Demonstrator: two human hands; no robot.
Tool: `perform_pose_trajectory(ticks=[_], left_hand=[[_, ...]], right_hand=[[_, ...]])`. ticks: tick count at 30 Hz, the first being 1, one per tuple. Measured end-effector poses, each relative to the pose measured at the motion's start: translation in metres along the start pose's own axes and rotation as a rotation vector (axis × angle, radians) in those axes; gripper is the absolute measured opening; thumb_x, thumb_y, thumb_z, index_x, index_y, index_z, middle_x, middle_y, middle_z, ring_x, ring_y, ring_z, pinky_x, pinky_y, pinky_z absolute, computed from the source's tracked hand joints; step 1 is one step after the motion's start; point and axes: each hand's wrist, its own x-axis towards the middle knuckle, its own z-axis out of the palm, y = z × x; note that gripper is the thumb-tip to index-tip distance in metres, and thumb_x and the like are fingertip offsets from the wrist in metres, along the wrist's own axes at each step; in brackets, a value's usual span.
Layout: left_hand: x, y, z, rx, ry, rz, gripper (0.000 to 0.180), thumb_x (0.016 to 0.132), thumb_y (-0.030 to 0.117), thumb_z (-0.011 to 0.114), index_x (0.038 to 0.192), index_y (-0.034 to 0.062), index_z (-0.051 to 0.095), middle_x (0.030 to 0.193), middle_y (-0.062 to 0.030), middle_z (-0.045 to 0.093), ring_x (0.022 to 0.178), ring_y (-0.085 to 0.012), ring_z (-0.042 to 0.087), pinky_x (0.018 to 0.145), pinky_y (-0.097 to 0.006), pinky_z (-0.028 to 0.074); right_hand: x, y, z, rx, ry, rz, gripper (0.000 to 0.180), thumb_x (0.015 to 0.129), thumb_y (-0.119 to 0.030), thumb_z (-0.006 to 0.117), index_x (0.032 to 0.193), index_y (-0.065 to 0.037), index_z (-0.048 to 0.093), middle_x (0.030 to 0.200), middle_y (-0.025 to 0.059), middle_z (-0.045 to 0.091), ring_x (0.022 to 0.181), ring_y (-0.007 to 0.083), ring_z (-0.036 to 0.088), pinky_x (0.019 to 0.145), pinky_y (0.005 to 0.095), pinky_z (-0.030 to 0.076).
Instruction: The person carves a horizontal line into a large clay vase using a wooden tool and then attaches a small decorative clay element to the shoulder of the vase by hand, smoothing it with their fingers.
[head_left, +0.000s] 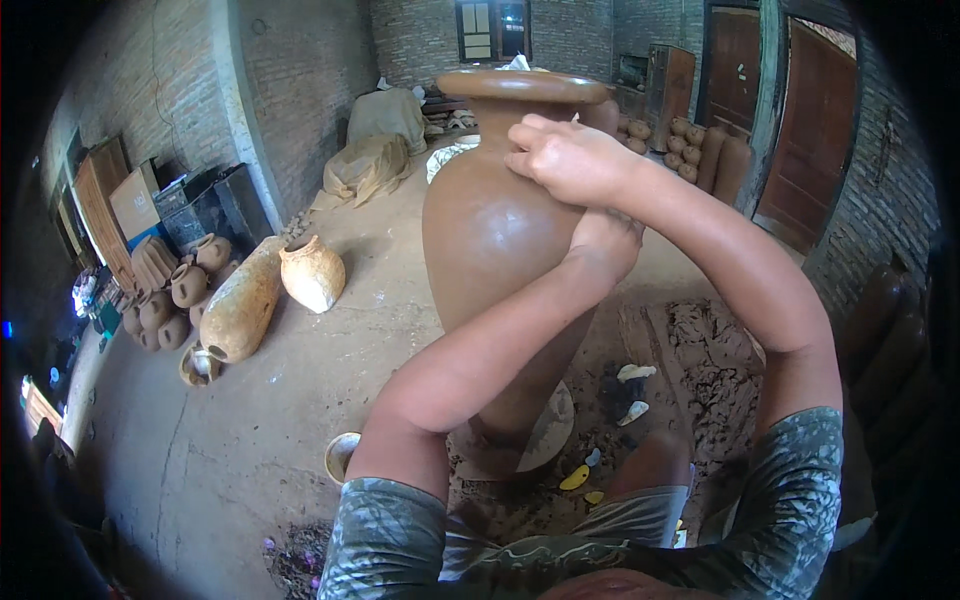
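Observation:
A tall brown clay vase (490, 240) with a wide flared rim stands upright in front of me, narrowing towards its foot. It rests on a round base (553, 432) near the floor. My right hand (572, 160) is closed against the vase's shoulder, just below the neck, with its fingers curled in. Whatever it may hold is too small to make out. Lower down, my left hand (608, 245) lies at the vase's right side, crossed under my right forearm. Its fingers are hidden behind the hand and the curve of the clay.
Dark wet clay (710, 370) lies on the floor to the right. Yellow scraps (575, 478) and a small bowl (342, 455) sit near the base. Several pots (190, 285), a long pale jar (240, 305) and a round pale pot (312, 273) stand at left. Round pots (683, 150) are stacked at back right.

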Motion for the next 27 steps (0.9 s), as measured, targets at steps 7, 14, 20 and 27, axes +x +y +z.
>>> perform_pose_trajectory(ticks=[7,14,20,27], left_hand=[[-0.024,-0.002,-0.003,0.018,0.207,-0.023,0.054,0.104,0.043,0.056,0.143,0.0056,0.059,0.139,-0.0133,0.065,0.132,-0.0295,0.059,0.111,-0.046,0.041],[-0.063,-0.026,-0.017,-0.034,0.339,0.083,0.046,0.099,0.045,0.060,0.124,0.0065,0.065,0.125,-0.0060,0.068,0.119,-0.0220,0.063,0.105,-0.039,0.045],[-0.089,-0.052,-0.020,-0.114,0.540,0.216,0.044,0.101,0.046,0.061,0.121,0.0086,0.070,0.136,-0.0058,0.068,0.133,-0.0220,0.058,0.119,-0.045,0.038],[-0.111,-0.078,-0.013,-0.243,0.511,0.327,0.037,0.096,0.042,0.070,0.114,0.0099,0.073,0.143,-0.0059,0.065,0.145,-0.0234,0.051,0.126,-0.051,0.031]], right_hand=[[-0.003,0.002,-0.009,-0.095,-0.099,-0.072,0.031,0.088,-0.011,0.061,0.115,-0.003,0.075,0.105,0.0074,0.058,0.102,0.0260,0.061,0.077,0.0389,0.059],[-0.016,0.006,-0.011,-0.125,-0.040,-0.048,0.037,0.089,-0.019,0.065,0.123,-0.009,0.075,0.102,0.0035,0.059,0.091,0.0231,0.064,0.070,0.0375,0.058],[-0.022,0.010,-0.007,-0.129,0.005,-0.067,0.045,0.086,-0.020,0.068,0.130,-0.013,0.073,0.102,0.0030,0.061,0.088,0.0226,0.068,0.070,0.0391,0.058],[-0.033,0.018,-0.002,-0.092,0.016,-0.061,0.054,0.083,-0.018,0.069,0.137,-0.017,0.071,0.100,0.0035,0.062,0.083,0.0230,0.069,0.068,0.0411,0.057]])
